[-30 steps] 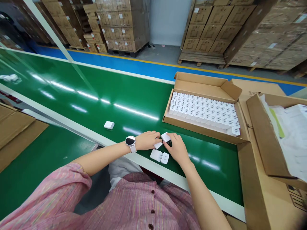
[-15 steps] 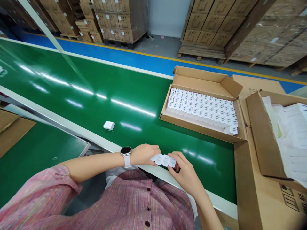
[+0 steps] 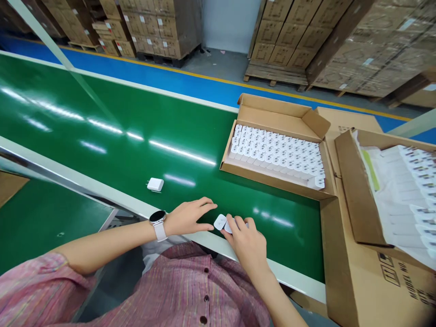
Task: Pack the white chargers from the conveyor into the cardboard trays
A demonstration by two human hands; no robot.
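My right hand is closed over a short row of white chargers near the front edge of the green belt; its fingers hide most of the row. Just left of the row, my left hand is open, thumb and fingers apart, holding nothing. One more white charger lies by itself on the belt, its prongs pointing left. Behind and to the right, an open carton holds several rows of white chargers, with a gap along its front side.
At the right, a second open carton with white chargers and a white liner rests on a large cardboard box. Stacked cartons on pallets stand beyond the belt. A slanting pale post crosses the upper left.
My left hand has let go of the charger row and moved left, its fingers spreading. My right hand has shifted left over the row. The whole view has turned slightly right.
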